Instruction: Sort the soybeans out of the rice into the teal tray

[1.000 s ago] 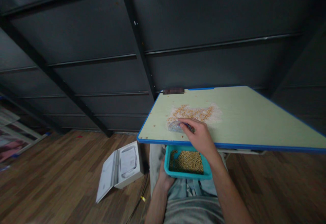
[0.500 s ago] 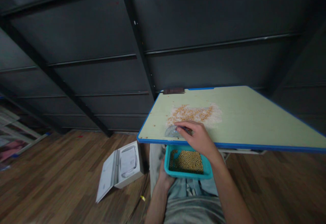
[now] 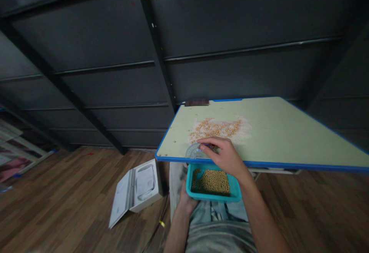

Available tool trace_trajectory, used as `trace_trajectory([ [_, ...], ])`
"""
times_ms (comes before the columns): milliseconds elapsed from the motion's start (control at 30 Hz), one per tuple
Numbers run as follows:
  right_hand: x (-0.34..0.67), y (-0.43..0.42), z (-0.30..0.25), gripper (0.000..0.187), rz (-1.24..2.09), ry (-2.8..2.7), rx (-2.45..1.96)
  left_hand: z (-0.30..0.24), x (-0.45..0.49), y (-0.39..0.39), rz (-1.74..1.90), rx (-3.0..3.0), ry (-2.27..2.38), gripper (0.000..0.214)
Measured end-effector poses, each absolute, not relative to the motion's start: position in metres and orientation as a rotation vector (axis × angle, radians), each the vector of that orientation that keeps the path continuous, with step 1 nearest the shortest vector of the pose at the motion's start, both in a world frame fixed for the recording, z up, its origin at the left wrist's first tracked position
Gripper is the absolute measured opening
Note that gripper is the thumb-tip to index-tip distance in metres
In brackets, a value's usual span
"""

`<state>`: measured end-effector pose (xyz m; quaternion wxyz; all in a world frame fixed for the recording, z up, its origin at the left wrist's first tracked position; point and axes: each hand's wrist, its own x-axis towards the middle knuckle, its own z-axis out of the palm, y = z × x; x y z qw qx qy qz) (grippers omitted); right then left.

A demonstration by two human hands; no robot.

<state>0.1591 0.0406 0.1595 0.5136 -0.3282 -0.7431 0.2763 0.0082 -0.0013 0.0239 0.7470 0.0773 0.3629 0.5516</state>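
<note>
A pile of yellow beans mixed with white grains point(image 3: 219, 128) lies on the pale green desk point(image 3: 276, 134) with a blue rim. My right hand point(image 3: 225, 155) pinches a clear plastic protractor point(image 3: 195, 151) flat on the desk near its front edge, just in front of the pile. Under that edge a teal tray point(image 3: 212, 197) holding yellow beans rests on my lap. My left hand point(image 3: 186, 201) grips the tray's left underside and is partly hidden by it.
An open white box point(image 3: 135, 190) lies on the wooden floor left of my legs. A dark metal wall with slanted beams point(image 3: 150, 34) stands behind the desk. Several stray beans dot the desk's left part. Papers lie at far left on the floor.
My right hand has drawn the protractor toward the desk's front edge, away from the pile. The tray and my left hand have stayed in place.
</note>
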Motion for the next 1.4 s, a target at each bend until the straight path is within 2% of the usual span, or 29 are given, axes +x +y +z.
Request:
trace_trajectory([
  [267, 0.160, 0.040, 0.160, 0.024, 0.682, -1.802, -0.803, 0.020, 0.007, -0.001, 1.229, 0.176, 0.806, 0.033],
  [567, 0.159, 0.044, 0.153, 0.022, 0.606, -1.792, -0.889, 0.012, 0.004, -0.002, 1.220, 0.208, 0.731, 0.045],
  [800, 0.158, 0.049, 0.152, 0.021, 0.511, -1.704, -0.951, 0.006, 0.004, -0.001, 1.215, 0.212, 0.737, 0.037],
  [1067, 0.159, 0.044, 0.153, 0.020, 0.674, -1.725, -0.901, 0.004, 0.003, 0.000, 1.231, 0.197, 0.757, 0.039],
  [1400, 0.159, 0.043, 0.156, 0.018, 0.675, -1.706, -0.904, 0.014, 0.005, 0.000, 1.226, 0.188, 0.799, 0.041],
])
